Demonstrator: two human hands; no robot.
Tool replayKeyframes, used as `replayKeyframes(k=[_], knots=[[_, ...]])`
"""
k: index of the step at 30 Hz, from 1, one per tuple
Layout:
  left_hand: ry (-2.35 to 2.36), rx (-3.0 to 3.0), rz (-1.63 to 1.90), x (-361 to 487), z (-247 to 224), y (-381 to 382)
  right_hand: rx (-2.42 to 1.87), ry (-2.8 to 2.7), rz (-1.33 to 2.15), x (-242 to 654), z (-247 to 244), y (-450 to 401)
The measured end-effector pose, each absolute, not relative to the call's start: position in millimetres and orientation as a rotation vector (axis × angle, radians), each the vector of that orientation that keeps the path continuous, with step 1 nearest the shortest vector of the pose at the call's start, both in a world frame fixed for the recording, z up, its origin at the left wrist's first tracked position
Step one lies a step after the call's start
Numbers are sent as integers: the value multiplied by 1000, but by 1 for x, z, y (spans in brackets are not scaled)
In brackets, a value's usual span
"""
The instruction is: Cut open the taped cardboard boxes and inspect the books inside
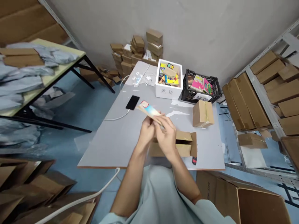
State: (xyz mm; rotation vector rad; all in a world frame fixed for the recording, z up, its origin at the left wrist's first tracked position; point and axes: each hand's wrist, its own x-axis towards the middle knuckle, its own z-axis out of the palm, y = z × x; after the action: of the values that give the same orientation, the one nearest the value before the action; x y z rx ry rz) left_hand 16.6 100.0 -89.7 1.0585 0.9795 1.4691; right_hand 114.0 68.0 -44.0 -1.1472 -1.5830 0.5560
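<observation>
My left hand (pixel 146 130) and my right hand (pixel 167 134) meet above the near edge of the grey table (pixel 116 137). Together they grip a flat colourful packet (pixel 149 109) that sticks out up and to the left, tilted. Right under my hands lies an open brown cardboard box (pixel 184 143) with its flaps up. A closed taped cardboard box (pixel 202 113) stands just right of them. A black phone (pixel 133 102) on a white cable lies face up to the left of the packet.
A white foam box (pixel 169 90) of colourful packets and a black crate (pixel 211 93) of more stand at the table's far end. Stacked small cartons line the back wall and right shelves. A large open carton (pixel 245 199) sits near right; flattened boxes lie lower left.
</observation>
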Motion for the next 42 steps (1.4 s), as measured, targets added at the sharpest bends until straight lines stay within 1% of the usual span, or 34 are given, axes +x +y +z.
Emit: replayKeyframes(k=[3,5,8,11,13,14,17,19,21,22,24,26,30,31,33,35,37,39,42], knots=[[1004,960,1294,7,-99,98,-1347,-1313,701,144,-70,79],[1033,926,1122,4,-112,90,-1421,-1184,899,161,-97,79],[1070,902,1002,1,-136,79,-1368,-1049,1258,178,-137,73],[1078,890,1006,1,-149,91,-1257,-959,1432,187,-155,80],[1066,936,1051,4,-139,120,-1191,-943,1416,191,-146,107],[1058,982,1086,6,-127,140,-1152,-941,1389,191,-134,127],[1100,1149,1262,15,-64,207,-1024,-845,1307,191,-76,202],[1226,1163,1475,19,-18,242,-984,-750,1295,193,-37,246],[1295,1168,1652,18,10,261,-1004,-748,1303,203,-17,269],[1298,1200,1695,14,12,263,-1026,-756,1304,213,-15,271],[1333,1254,1714,2,-6,255,-1094,-766,1293,244,-29,255],[1451,1251,1631,-18,-52,234,-1192,-764,1263,285,-59,218],[1686,1020,1201,-56,-172,170,-1470,-644,1117,374,-137,119],[1710,943,1075,-61,-199,152,-1548,-590,1089,392,-157,95],[1707,805,847,-62,-238,117,-1653,-536,1149,416,-193,52],[1642,713,749,-52,-257,84,-1691,-552,1276,426,-216,19],[1540,681,757,-36,-260,58,-1716,-593,1372,424,-228,-2],[1506,678,785,-20,-257,43,-1720,-668,1449,415,-232,-9],[1584,648,791,-4,-254,33,-1650,-819,1570,400,-233,-4]])
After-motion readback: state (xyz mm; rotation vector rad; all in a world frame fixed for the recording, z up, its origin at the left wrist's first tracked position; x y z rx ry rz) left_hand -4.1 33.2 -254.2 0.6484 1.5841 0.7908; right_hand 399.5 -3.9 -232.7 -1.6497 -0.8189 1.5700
